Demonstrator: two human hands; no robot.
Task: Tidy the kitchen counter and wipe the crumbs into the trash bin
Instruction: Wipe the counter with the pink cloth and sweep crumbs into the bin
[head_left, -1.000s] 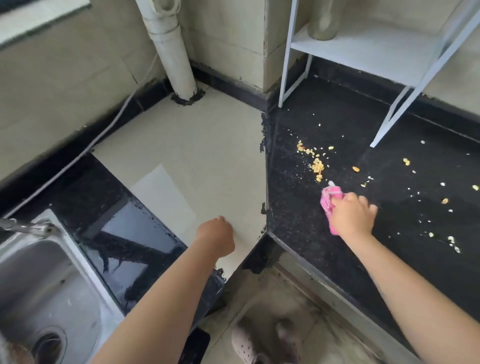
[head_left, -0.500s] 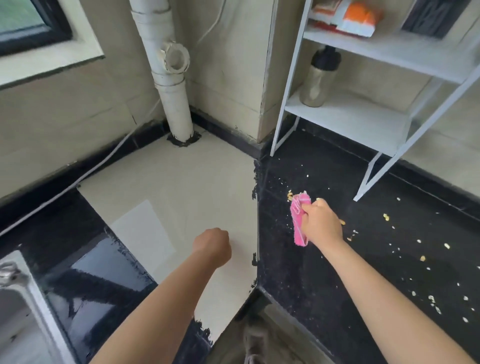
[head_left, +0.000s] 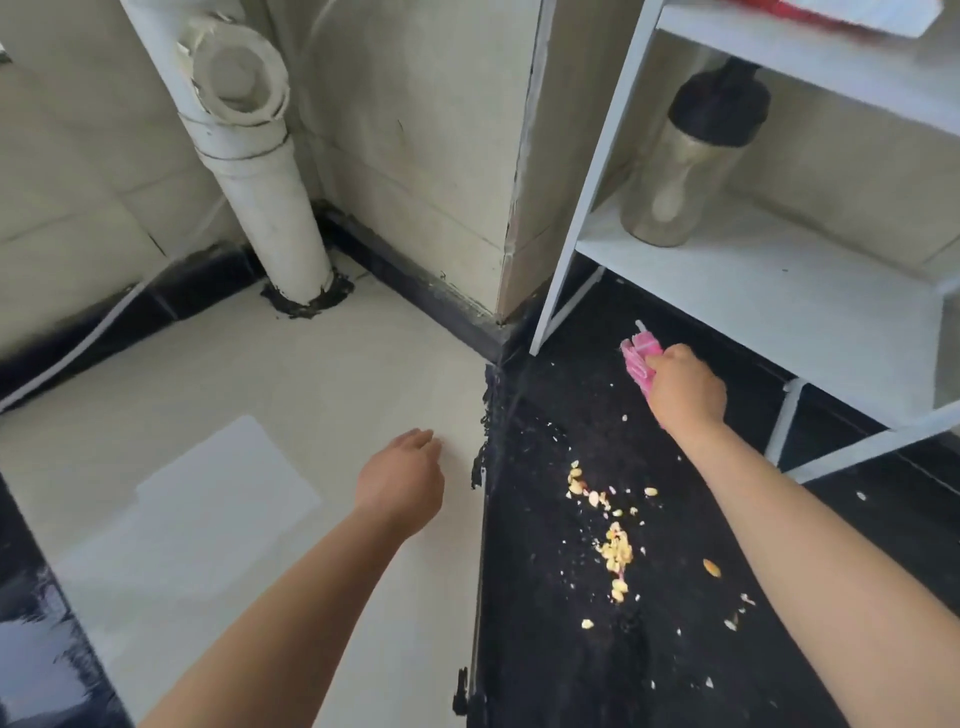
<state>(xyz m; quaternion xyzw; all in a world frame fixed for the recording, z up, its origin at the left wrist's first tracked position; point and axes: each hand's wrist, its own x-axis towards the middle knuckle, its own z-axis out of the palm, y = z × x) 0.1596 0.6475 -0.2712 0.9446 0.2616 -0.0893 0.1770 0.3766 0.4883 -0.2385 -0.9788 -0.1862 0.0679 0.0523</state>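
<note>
One pink cloth (head_left: 640, 358), one white shelf rack (head_left: 769, 291) and one drain pipe (head_left: 260, 171) show here, along with one bottle (head_left: 685, 166) with a black cap on the rack's lower shelf. The crumbs (head_left: 615, 551) are too many and too small to count: a yellow streak of larger bits runs down the black counter (head_left: 545, 649), with pale specks scattered around it and one orange piece off to the right of the streak.

The right hand (head_left: 685, 389) has its fingers curled tightly round the folded pink cloth, which sticks out past the knuckles toward the wall. Hand and cloth sit low over the black counter beside the rack's front left leg; whether the cloth actually touches the surface is hard to tell from this angle. The main streak of crumbs lies nearer the person than that hand, below it in the head view and a little to its left, apart from the cloth.

The left hand (head_left: 402, 480) holds nothing. Its fingers are loosely bent and point forward over the cream tile surface (head_left: 260, 415), just left of the seam where the tile meets the black counter. A white cable (head_left: 78, 348) runs along the dark skirting at far left.
</note>
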